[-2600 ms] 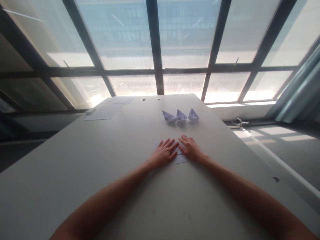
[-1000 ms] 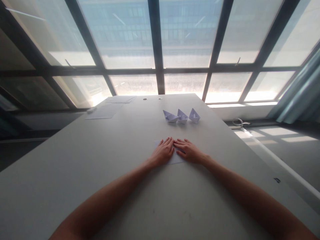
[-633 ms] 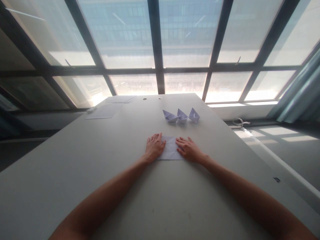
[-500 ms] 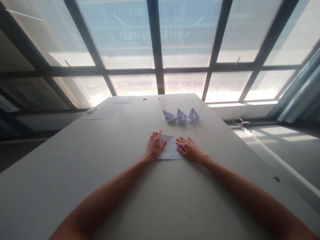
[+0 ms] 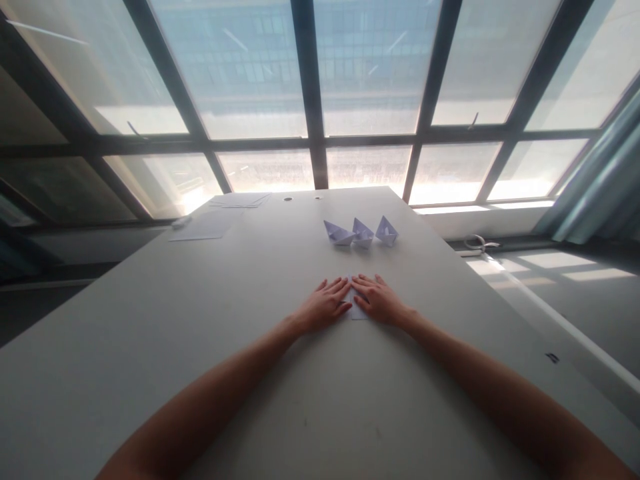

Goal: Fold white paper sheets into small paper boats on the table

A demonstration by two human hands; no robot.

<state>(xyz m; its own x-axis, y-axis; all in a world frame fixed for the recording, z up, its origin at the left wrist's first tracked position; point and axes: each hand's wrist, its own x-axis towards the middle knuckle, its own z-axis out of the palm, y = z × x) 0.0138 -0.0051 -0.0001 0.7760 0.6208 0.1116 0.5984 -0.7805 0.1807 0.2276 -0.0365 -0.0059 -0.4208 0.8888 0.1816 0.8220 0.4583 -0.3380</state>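
Note:
A folded sheet of white paper (image 5: 358,313) lies flat on the table, mostly covered by my two hands. My left hand (image 5: 326,307) rests palm down on its left part, fingers stretched out and pointing to the upper right. From the other side my right hand (image 5: 379,300) presses on the paper, its fingers also flat. The fingertips of both hands nearly meet over the middle of the sheet. Only a narrow strip of paper shows between and below them. Beyond the hands stand three folded paper boats (image 5: 363,233) in a row.
Several loose white sheets (image 5: 200,225) lie at the far left of the white table (image 5: 250,393). Large windows (image 5: 370,67) rise behind the table's far edge. To the right, a coiled white cable (image 5: 475,243) lies beyond the table, near a curtain (image 5: 590,187).
My left hand has swung from the paper's left edge toward the middle and now lies flat. The left side of the sheet has been folded inward. My right hand has stayed in place.

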